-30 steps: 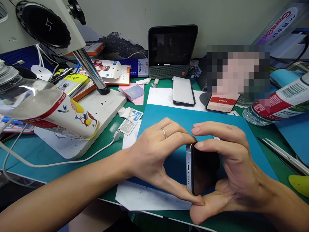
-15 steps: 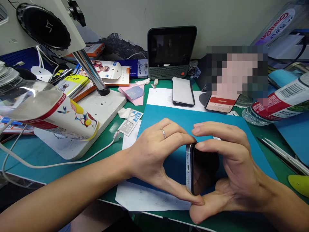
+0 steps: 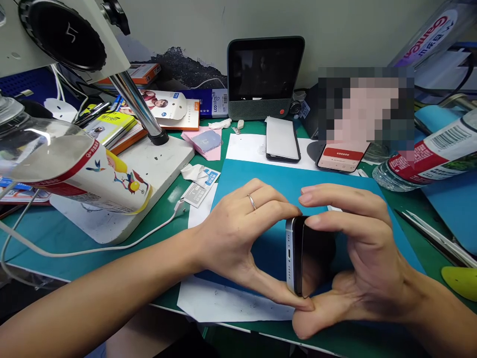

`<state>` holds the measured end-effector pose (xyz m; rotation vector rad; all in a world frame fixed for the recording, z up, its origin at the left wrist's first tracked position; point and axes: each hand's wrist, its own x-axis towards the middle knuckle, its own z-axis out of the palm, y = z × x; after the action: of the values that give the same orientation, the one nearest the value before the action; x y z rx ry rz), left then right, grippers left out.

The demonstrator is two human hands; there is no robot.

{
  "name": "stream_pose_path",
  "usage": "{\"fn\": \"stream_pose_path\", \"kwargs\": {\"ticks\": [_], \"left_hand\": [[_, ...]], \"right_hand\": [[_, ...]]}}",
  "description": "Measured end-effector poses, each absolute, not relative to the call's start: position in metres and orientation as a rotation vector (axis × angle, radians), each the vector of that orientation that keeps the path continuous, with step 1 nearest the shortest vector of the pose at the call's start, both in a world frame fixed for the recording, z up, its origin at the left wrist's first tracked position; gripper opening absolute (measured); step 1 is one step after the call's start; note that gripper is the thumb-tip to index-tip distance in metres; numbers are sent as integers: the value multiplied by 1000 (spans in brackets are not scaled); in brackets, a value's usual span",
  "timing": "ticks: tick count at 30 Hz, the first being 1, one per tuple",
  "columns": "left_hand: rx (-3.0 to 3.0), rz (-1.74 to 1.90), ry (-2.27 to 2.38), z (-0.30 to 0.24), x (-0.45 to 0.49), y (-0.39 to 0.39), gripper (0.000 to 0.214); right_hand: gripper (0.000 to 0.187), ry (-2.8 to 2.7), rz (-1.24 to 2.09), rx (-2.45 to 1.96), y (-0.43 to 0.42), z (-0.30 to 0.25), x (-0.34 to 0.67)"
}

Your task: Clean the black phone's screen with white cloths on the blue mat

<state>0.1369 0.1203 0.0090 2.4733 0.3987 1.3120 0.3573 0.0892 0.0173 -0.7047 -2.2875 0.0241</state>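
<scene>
A smartphone (image 3: 289,256) stands on its long edge above the blue mat, its silver bottom end with the charging port facing me. My left hand (image 3: 238,238), with a ring on one finger, grips it between forefinger on top and thumb below. On the right, my right hand (image 3: 357,253) holds the top and bottom edges of the phone's dark glass front (image 3: 316,258) between forefinger and thumb. A thin line separates this glass edge from the phone body; whether it is the screen or a cover glass I cannot tell. Another right finger is raised, apart from the phone.
The blue mat (image 3: 257,174) lies over white paper. Behind are a phone-sized tray (image 3: 282,139), a smart display (image 3: 264,74) and a lit phone (image 3: 341,158). At left stand a microscope stand (image 3: 139,109) and a tilted bottle (image 3: 82,169); tweezers (image 3: 432,233) and a water bottle (image 3: 428,154) are right.
My right forefinger has shifted slightly right, and a gap now shows between the phone body and the dark glass edge. My left hand keeps its hold. The camera view has moved slightly.
</scene>
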Motion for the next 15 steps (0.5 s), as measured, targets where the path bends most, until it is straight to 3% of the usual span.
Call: {"fn": "stream_pose_path", "kwargs": {"ticks": [15], "left_hand": [[2479, 1312, 416, 9, 136, 120, 74]], "right_hand": [[106, -2271, 95, -677, 92, 18, 356]]}}
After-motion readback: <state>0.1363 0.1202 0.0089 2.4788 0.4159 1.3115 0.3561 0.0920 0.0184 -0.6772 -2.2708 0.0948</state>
